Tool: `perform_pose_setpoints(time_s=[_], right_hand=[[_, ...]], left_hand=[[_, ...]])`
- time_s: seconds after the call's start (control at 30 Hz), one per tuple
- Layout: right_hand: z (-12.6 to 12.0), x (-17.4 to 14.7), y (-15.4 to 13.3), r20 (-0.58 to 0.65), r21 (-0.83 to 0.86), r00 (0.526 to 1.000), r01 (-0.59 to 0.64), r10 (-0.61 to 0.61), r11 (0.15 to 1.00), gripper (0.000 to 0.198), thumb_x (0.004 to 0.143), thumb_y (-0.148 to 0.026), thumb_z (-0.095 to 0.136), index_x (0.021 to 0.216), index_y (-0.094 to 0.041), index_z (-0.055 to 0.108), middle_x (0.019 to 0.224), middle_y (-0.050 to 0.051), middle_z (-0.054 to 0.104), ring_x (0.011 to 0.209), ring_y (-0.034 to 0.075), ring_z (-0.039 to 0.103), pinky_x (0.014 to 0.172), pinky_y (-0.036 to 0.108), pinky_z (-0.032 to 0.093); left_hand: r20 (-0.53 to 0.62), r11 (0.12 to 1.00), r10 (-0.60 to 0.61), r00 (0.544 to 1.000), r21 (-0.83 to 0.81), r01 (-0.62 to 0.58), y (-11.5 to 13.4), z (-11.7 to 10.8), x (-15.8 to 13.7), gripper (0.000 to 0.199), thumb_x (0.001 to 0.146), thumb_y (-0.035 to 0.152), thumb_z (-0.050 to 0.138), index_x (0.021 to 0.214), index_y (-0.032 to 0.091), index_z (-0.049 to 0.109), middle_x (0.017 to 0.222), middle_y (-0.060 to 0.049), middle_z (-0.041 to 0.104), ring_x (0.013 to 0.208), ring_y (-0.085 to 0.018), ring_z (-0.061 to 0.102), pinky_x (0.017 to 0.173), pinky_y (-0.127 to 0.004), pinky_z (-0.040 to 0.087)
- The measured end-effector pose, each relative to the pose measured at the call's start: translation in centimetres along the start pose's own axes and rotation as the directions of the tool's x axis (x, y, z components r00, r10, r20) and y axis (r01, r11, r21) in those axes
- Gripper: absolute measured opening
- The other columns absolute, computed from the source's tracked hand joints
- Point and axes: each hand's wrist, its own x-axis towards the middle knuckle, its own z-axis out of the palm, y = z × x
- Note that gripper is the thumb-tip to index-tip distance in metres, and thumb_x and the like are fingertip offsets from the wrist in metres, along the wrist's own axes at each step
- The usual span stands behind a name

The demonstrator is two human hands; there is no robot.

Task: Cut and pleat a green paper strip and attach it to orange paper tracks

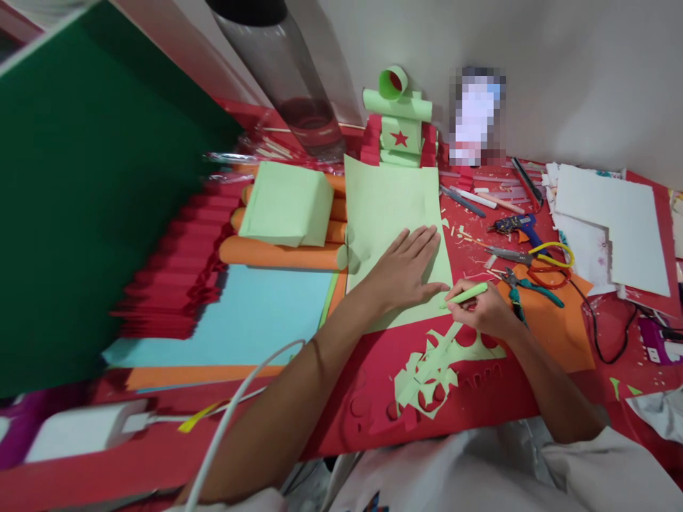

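A sheet of light green paper (392,195) lies in front of me on the red table. My left hand (408,270) rests flat on it, fingers stretched out and thumb toward the right edge. My right hand (483,309) is closed around a light green pen (469,293), whose tip is at the sheet's lower right edge. Below the sheet lie light green paper scraps (427,377) with cut-out shapes. Behind the sheet stands a green and red paper model (401,131) with a red star.
Scissors (549,256), pliers (533,288), a glue gun (520,226) and a cutter (527,181) lie at right. At left are orange paper rolls (282,253), a green paper box (288,203) and pleated red paper (186,263). A bottle (288,78) and a phone (477,117) stand behind.
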Motion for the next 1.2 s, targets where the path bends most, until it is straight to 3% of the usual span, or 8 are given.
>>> perform_pose_setpoints(time_s=[0.47,0.57,0.63,0.7,0.73,0.8,0.93,1.2], right_hand=[[0.1,-0.3,0.0,0.01,0.089,0.999,-0.042,0.042,0.995,0.005,0.082,-0.022,0.064,0.084,-0.018,0.066,0.061,-0.004,0.06,0.052,0.01,0.054,0.049,0.019,0.04],[-0.7,-0.8,-0.4,-0.135,0.079,0.991,0.015,-0.004,0.997,0.012,0.089,-0.028,0.061,0.094,-0.02,0.069,0.072,0.001,0.068,0.061,0.014,0.063,0.058,0.023,0.05],[-2.0,-0.9,-0.7,-0.311,-0.054,0.944,0.097,-0.109,0.994,0.018,0.094,-0.029,0.057,0.104,-0.022,0.07,0.091,0.005,0.073,0.077,0.018,0.068,0.073,0.03,0.055],[-3.6,-0.9,-0.5,-0.404,-0.259,0.881,0.147,-0.245,0.955,0.025,0.097,-0.026,0.052,0.116,-0.024,0.069,0.105,0.008,0.074,0.096,0.023,0.067,0.09,0.039,0.052],[-4.4,-0.8,-0.2,-0.396,-0.366,0.865,0.159,-0.309,0.917,0.028,0.097,-0.024,0.051,0.12,-0.025,0.068,0.107,0.008,0.074,0.1,0.025,0.065,0.093,0.042,0.05],[-5.6,-0.5,0.7,-0.314,-0.536,0.878,0.151,-0.362,0.831,0.03,0.097,-0.021,0.05,0.121,-0.024,0.068,0.106,0.009,0.074,0.099,0.027,0.062,0.092,0.043,0.049],[-6.2,0.1,2.6,-0.149,-0.706,0.942,0.112,-0.301,0.7,0.028,0.095,-0.021,0.055,0.121,-0.021,0.067,0.108,0.011,0.073,0.103,0.031,0.059,0.093,0.046,0.044],[-5.4,0.2,2.4,-0.125,-0.694,0.945,0.134,-0.301,0.708,0.029,0.094,-0.012,0.054,0.119,-0.02,0.066,0.108,0.01,0.072,0.102,0.028,0.06,0.09,0.04,0.041]], left_hand=[[0.004,1.0,-0.003,1.0,0.004,0.003,0.4,-0.5,0.0,0.099,0.089,0.082,0.025,0.16,0.014,0.018,0.166,-0.016,0.023,0.154,-0.032,0.019,0.126,-0.047,0.01],[-0.005,1.0,0.001,1.0,0.001,-0.001,0.3,-0.4,0.0,0.098,0.089,0.082,0.028,0.16,0.014,0.018,0.166,-0.016,0.023,0.154,-0.031,0.019,0.126,-0.047,0.01],[-0.007,1.0,0.003,1.0,0.004,-0.003,0.3,-0.3,0.0,0.098,0.089,0.081,0.029,0.16,0.014,0.019,0.166,-0.017,0.022,0.155,-0.03,0.018,0.126,-0.046,0.009],[-0.001,1.0,0.004,1.0,0.005,-0.004,0.2,-0.3,0.0,0.097,0.09,0.081,0.03,0.159,0.014,0.019,0.166,-0.017,0.021,0.155,-0.03,0.017,0.126,-0.047,0.009],[0.003,1.0,0.004,1.0,0.004,-0.004,0.2,-0.3,0.0,0.098,0.089,0.081,0.03,0.159,0.014,0.019,0.166,-0.017,0.021,0.155,-0.03,0.017,0.126,-0.047,0.01],[0.009,1.0,0.007,1.0,0.0,-0.007,0.2,-0.3,0.1,0.098,0.089,0.081,0.031,0.159,0.014,0.019,0.166,-0.018,0.021,0.155,-0.031,0.017,0.125,-0.049,0.01],[0.006,1.0,0.019,1.0,0.016,-0.019,0.4,-0.4,0.0,0.095,0.09,0.079,0.032,0.159,0.015,0.02,0.166,-0.018,0.02,0.155,-0.03,0.015,0.125,-0.05,0.011],[0.004,0.993,0.09,0.996,0.073,-0.09,0.7,-0.7,0.0,0.08,0.096,0.068,0.035,0.158,0.017,0.028,0.166,-0.014,0.022,0.155,-0.031,0.016,0.125,-0.051,0.012]])
